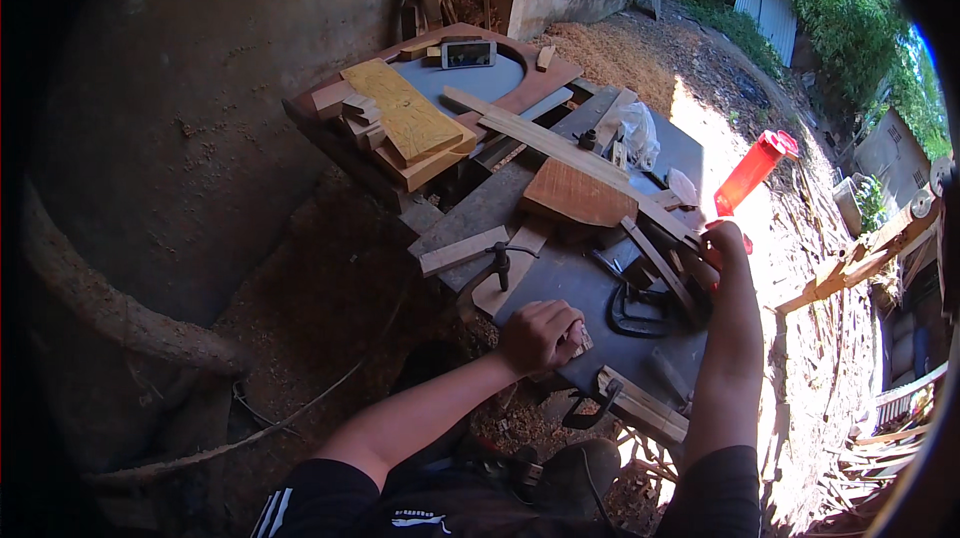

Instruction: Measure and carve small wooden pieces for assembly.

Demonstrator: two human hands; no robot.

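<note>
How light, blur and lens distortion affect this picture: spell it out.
Head view: harsh sun bleaches the pale littered ground at right; the rough brown wall at left sits in shade. Head view: black fisheye corners, scenery bending near the rim. Head view: the bare left hand shows no strong blur.

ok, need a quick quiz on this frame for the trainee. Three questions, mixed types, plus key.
1. Which is nearer the red object: the left hand or the right hand?

2. True or false: the phone is farther from the left hand than the reddish wood block is.

3. What colour is the C-clamp lying between the two hands?
a) yellow
b) black
c) white

Key: 1. right hand; 2. true; 3. b
</note>
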